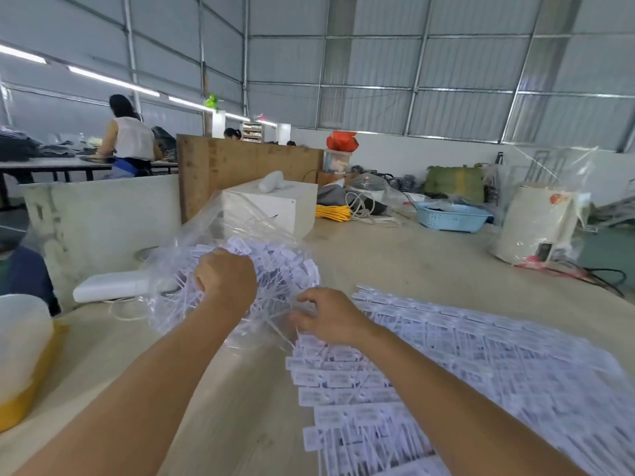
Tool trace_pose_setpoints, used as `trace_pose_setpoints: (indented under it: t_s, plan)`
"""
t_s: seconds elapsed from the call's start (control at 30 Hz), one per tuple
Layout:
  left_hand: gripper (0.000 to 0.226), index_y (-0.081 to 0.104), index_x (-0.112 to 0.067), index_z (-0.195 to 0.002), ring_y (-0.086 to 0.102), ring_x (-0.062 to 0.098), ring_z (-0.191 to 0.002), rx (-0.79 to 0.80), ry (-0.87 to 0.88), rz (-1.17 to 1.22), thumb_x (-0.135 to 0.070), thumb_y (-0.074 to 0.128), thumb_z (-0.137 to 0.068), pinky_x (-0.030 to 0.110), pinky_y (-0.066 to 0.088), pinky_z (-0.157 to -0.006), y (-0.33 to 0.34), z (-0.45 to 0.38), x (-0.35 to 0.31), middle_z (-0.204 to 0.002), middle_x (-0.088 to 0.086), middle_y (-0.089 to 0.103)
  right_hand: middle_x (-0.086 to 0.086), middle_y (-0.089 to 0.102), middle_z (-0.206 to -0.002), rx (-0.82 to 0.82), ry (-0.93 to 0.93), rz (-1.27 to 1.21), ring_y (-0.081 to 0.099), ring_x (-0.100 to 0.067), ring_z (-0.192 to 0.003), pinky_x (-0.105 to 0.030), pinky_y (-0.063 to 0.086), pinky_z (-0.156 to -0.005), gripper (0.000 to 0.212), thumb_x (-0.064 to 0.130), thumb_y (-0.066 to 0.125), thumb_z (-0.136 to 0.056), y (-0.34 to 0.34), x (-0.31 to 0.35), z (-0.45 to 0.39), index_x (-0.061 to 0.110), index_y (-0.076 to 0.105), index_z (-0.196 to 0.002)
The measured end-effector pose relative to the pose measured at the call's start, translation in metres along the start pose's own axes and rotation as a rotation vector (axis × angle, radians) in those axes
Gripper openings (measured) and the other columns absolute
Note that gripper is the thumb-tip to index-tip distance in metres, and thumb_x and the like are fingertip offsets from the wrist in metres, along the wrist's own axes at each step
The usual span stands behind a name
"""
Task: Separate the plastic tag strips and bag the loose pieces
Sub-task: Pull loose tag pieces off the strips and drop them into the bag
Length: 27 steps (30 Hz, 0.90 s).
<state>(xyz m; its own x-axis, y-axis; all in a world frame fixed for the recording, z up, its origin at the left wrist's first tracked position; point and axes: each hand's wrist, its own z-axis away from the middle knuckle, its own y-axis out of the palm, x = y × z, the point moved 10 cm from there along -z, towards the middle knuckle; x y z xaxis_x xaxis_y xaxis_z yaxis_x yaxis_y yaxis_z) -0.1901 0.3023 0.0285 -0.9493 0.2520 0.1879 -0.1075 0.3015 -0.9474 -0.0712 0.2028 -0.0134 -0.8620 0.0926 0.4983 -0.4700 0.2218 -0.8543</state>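
Currently, loose tags (275,266) in clear bag (192,245) gripped by left hand (226,278); bag edge pinched by right hand (328,316) beside tag strips (464,359) on surface (395,262).

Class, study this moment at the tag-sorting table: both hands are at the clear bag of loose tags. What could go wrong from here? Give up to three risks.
1. The clear bag lies slumped on its side, so loose tags could slide back out onto the table.
2. The right hand works beside the joined tag strips; long tails may snag and drag unseparated strips in.
3. The left hand is closed on a tangled bunch, so pieces may catch the thin plastic.
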Motion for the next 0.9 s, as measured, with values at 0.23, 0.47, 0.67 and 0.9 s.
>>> trace_pose_setpoints:
  t_s: [0.23, 0.47, 0.67, 0.9]
  plan:
    - [0.040, 0.055, -0.012, -0.126, 0.043, 0.028, -0.116, -0.193, 0.643, 0.407, -0.035, 0.045, -0.096, 0.038, 0.042, -0.096, -0.060, 0.085, -0.127, -0.123, 0.011, 0.049, -0.008, 0.071, -0.098, -0.297, 0.057, 0.018, 0.063, -0.017, -0.088, -0.015, 0.044, -0.075, 0.022, 0.024, 0.064, -0.089, -0.114, -0.078, 0.077, 0.006, 0.072, -0.099]
    - [0.097, 0.000, -0.038, -0.150, -0.002, 0.018, -0.146, 0.351, 1.061, 0.505, -0.086, 0.019, -0.067, 0.050, 0.006, -0.117, -0.025, 0.190, -0.223, -0.159, -0.008, 0.000, 0.000, 0.055, -0.133, -0.270, 0.448, 0.263, 0.051, -0.018, -0.121, -0.026, 0.035, -0.099, 0.049, 0.050, 0.048, -0.092, -0.155, -0.215, 0.186, 0.019, 0.057, -0.128]
    - [0.089, -0.002, -0.044, -0.148, -0.004, 0.010, -0.146, 0.258, 1.108, 0.397, -0.082, 0.019, -0.071, 0.049, -0.007, -0.117, -0.018, 0.184, -0.232, -0.158, -0.013, -0.009, -0.001, 0.044, -0.143, -0.207, 0.490, 0.547, 0.038, -0.026, -0.131, -0.041, 0.033, -0.107, 0.057, 0.059, 0.022, -0.095, -0.145, -0.216, 0.205, 0.029, 0.036, -0.141]
    - [0.031, 0.062, -0.022, -0.116, 0.050, 0.015, -0.110, 0.011, 1.085, 0.522, -0.038, 0.043, -0.099, 0.038, 0.036, -0.098, -0.054, 0.164, -0.235, -0.128, -0.004, 0.044, -0.001, 0.039, -0.147, -0.267, 0.503, 0.584, 0.035, -0.026, -0.133, -0.041, 0.029, -0.107, 0.056, 0.055, 0.022, -0.096, -0.141, -0.213, 0.209, 0.027, 0.033, -0.144]
